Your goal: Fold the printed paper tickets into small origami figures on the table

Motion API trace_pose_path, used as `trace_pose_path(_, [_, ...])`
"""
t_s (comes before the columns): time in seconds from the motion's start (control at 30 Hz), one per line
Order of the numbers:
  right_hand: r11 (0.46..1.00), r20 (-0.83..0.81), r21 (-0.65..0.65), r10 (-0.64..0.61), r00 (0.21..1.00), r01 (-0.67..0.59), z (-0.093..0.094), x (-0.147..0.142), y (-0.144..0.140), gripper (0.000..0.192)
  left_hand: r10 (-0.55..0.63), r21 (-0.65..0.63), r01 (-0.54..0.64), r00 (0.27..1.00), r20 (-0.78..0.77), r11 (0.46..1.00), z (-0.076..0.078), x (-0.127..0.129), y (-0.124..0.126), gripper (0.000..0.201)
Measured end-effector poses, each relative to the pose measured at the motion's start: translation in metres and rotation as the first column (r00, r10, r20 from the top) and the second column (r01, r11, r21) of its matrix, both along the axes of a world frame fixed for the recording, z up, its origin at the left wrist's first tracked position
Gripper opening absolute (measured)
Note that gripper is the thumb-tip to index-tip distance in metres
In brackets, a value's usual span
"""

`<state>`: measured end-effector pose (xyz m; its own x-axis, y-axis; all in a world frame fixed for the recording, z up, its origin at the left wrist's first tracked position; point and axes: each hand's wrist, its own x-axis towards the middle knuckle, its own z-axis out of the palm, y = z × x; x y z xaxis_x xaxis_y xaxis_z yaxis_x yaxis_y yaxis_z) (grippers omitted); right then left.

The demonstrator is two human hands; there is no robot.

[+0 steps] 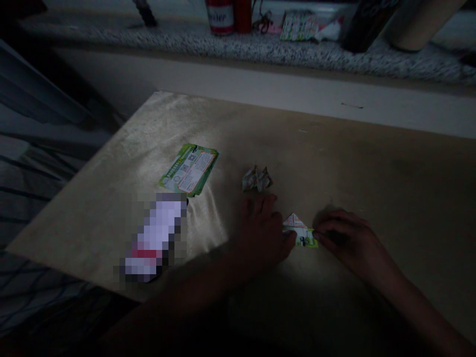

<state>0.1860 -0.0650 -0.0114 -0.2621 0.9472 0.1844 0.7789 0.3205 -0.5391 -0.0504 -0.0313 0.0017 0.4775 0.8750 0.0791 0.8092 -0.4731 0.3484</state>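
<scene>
Left hand and right hand pinch one folded paper (two others nearby)

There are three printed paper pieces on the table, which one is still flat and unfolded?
The green printed leaflet, lying flat toward the left of the table. The small crumpled-looking folded piece sits apart, and the triangle-folded paper is between the left hand and right hand.

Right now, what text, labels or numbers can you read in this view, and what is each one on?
"...ider", partial white lettering: red can on the ledge; the start is cut off.
Green leaflet on the table: printed blocks and a code square, too small and blurred to read.
Folded paper between the left hand and right hand: print unreadable.
Crumpled folded piece: nothing legible.
Packet on the ledge: blurred.
</scene>
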Motion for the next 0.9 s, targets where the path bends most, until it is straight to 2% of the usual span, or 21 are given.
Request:
trace_pose_path(0.23, [1.000,0.018,-0.009,-0.029,0.999,0.029,-0.001,0.001,-0.002,0.001,-0.059,-0.106,0.058,0.998,-0.001,0.993,0.008,-0.017,0.011,0.025])
trace_pose_path(0.43, [1.000,0.021,0.013,-0.023,1.000,0.023,0.002,0.000,-0.002,0.001,-0.022,-0.167,0.027,0.999,0.030,0.986,0.008,-0.039,0.017,0.015])
trace_pose_path(0.57, [1.000,0.012,0.025,-0.010,1.000,0.010,0.004,-0.002,-0.002,0.002,-0.027,-0.112,0.036,0.996,0.087,0.993,0.005,-0.040,0.009,0.013])
trace_pose_path(0.63, [0.999,0.040,0.039,-0.005,0.999,0.003,0.004,-0.005,-0.005,0.004,-0.053,-0.028,0.057,0.993,0.106,0.998,0.003,-0.034,-0.001,0.011])
trace_pose_path(0.7, [0.997,0.090,0.082,-0.013,0.996,0.005,0.002,-0.010,-0.012,0.007,-0.186,0.105,0.175,0.976,0.116,0.979,0.001,-0.026,-0.013,0.015])
trace_pose_path(0.77, [0.988,0.151,0.155,-0.033,0.988,0.009,0.000,-0.016,-0.019,0.010,-0.383,0.190,0.364,0.920,0.076,0.912,-0.003,-0.019,-0.025,0.020])
trace_pose_path(0.8, [0.986,0.183,0.169,-0.028,0.983,-0.004,-0.002,-0.019,-0.023,0.013,-0.440,0.216,0.422,0.897,0.041,0.881,-0.006,-0.016,-0.029,0.023])
trace_pose_path(0.83, [0.984,0.203,0.177,-0.018,0.979,-0.018,-0.003,-0.021,-0.027,0.017,-0.455,0.226,0.440,0.890,0.016,0.869,-0.009,-0.013,-0.033,0.025])
trace_pose_path(0.9, [0.980,0.214,0.198,-0.005,0.977,-0.038,-0.006,-0.025,-0.033,0.022,-0.408,0.207,0.401,0.913,-0.009,0.892,-0.017,-0.011,-0.037,0.029])
